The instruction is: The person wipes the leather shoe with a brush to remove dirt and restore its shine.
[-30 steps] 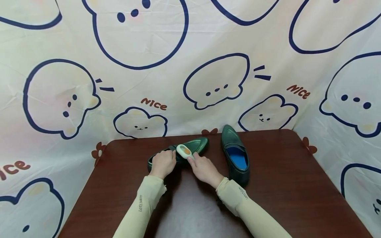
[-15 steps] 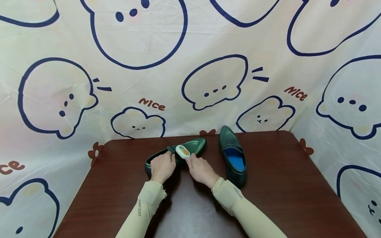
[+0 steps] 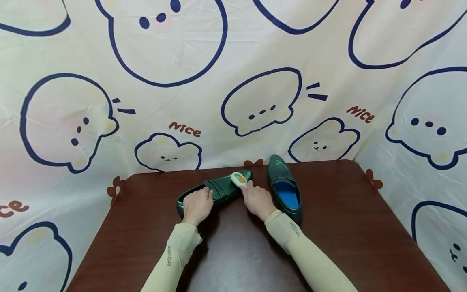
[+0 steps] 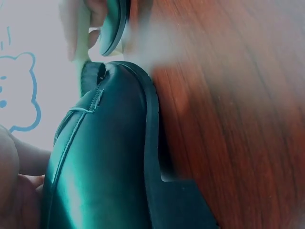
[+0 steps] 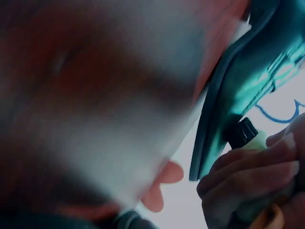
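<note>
A dark green loafer (image 3: pixel 219 190) lies sideways on the brown table (image 3: pixel 365 227), toe to the right. My left hand (image 3: pixel 198 205) grips its heel end. My right hand (image 3: pixel 257 199) holds a small white brush with an orange spot (image 3: pixel 238 179) and presses it on the toe of that shoe. In the left wrist view the shoe's side and sole (image 4: pixel 109 162) fill the frame, with the brush (image 4: pixel 112 26) at the top. The right wrist view is blurred; the shoe's sole edge (image 5: pixel 224 105) and my curled fingers (image 5: pixel 248 176) show.
A second green loafer with a blue insole (image 3: pixel 285 187) stands upright just right of my right hand, toe pointing away. A cartoon-printed cloth (image 3: pixel 233 81) hangs behind and beside the table. Bare tabletop lies at the front and at both sides.
My right hand has slid the brush to the right along the shoe, from its strap to the toe. The left hand keeps its hold on the heel.
</note>
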### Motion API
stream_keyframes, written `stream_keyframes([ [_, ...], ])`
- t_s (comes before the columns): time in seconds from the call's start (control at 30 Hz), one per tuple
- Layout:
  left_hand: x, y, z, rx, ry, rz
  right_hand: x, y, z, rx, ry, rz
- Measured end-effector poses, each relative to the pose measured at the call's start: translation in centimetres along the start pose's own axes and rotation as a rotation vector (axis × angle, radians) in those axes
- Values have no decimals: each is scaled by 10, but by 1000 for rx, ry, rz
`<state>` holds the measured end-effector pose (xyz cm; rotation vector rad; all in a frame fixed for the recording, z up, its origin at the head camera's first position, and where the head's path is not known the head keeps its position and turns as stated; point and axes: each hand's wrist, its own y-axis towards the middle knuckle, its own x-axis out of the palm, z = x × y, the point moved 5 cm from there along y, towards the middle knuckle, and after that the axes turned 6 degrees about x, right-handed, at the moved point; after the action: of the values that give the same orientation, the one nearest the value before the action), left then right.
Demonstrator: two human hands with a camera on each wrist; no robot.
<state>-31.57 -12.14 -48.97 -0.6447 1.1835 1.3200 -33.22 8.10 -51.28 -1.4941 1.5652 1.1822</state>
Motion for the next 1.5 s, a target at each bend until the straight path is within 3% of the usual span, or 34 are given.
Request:
stream_keyframes([
  [0.17,-1,-3,-4,-18,-1,-22,-3,7,14,57,-39,79],
  [0.27,0,-3,-6,-24,-3,-37,-4,6,14,69,-26,81],
  [0.33,1,-3,-6,-23,0,-43,-4,3,9,47,28,26],
  [0.5,2,-3,-8,-16,19,-38,0,-14,-20,-73,296,-221],
  [0.6,2,-3,-7,-11,28,-24,2,-22,-37,-138,329,-271],
  [0.93,2,-1,-7,-21,34,-52,8,-24,-42,-132,269,-214],
  [1.2,2,0,-4,10,-9,-35,6,-15,-23,-77,193,-160],
  [1.5,2,-1,-1,18,-28,-35,-9,6,15,83,-11,40],
])
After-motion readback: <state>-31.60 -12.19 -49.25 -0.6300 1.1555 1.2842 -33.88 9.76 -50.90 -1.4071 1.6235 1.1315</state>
